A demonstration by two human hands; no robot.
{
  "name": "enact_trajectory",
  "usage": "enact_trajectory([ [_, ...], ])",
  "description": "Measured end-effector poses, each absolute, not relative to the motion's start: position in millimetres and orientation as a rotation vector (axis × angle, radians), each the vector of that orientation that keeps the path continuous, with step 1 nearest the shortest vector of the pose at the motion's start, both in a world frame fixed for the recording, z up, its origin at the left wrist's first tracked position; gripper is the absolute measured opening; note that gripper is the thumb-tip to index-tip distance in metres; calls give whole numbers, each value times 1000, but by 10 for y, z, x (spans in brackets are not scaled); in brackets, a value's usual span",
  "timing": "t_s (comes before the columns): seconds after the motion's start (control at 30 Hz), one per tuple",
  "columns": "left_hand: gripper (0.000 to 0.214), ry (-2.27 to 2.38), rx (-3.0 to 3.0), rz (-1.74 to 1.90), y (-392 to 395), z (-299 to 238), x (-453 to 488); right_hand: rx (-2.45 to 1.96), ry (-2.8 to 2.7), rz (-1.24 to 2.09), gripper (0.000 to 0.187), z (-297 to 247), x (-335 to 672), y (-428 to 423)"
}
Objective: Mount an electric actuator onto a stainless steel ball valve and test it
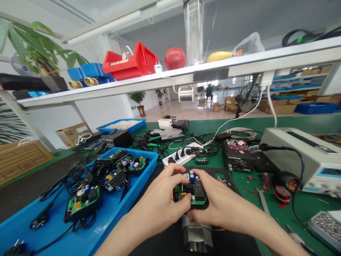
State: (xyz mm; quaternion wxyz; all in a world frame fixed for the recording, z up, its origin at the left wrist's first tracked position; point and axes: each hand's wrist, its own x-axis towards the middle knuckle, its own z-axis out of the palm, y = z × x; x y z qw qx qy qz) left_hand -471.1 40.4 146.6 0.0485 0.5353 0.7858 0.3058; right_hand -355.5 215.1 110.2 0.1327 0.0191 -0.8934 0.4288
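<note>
Both of my hands grip a small green circuit board in a black half-shell [192, 192] at the middle of the bench. My left hand [160, 202] wraps its left side, thumb on the board's front edge. My right hand [221, 202] closes on its right side, fingers curled over the far edge. The board carries blue capacitors, a black block and a yellow part. Just below it stands a metal cylinder [196, 236], partly hidden by my wrists.
A blue tray [112, 217] at the left holds several similar boards with black cables. Behind lie a white power strip [183, 154], tangled wires, a black soldering station [239, 160] and a grey instrument [306, 156]. A bin of screws [326, 225] is at the right.
</note>
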Motion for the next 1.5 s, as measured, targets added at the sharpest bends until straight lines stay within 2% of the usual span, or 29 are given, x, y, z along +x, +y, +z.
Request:
enact_trajectory([
  [0.27,17,2410,1637,1121,415,1276,-4681,50,-2586,1263,68,1113,-3522,2169],
  [1.5,21,2377,1717,1058,397,1324,-4695,79,-2562,1236,60,1065,-3552,2150],
])
